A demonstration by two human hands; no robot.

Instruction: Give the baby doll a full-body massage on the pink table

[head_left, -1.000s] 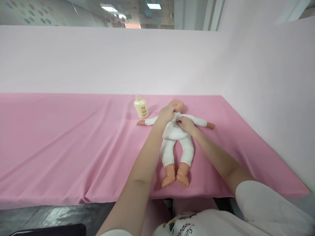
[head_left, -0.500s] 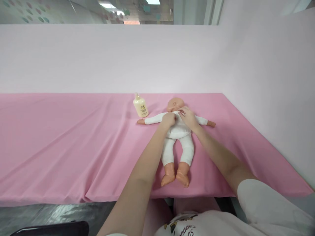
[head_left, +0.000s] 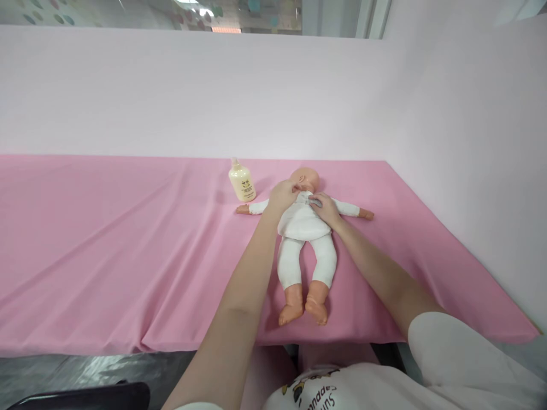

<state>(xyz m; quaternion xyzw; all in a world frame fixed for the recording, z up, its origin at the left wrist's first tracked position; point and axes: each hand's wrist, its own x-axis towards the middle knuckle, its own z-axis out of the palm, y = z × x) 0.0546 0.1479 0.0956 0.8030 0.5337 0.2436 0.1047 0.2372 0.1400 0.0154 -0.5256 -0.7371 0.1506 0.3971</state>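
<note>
A single head-worn camera looks forward and down, from near, across the pink-covered table (head_left: pixel 128 239).

a cream lotion bottle (head_left: pixel 242 181) stands upright on the pink cloth (head_left: pixel 106 239).

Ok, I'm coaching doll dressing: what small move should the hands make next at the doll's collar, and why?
Probably draw the white top's neckline together under the chin: both the left hand and right hand already rest on the baby doll there, pinching fabric at the collar.
</note>
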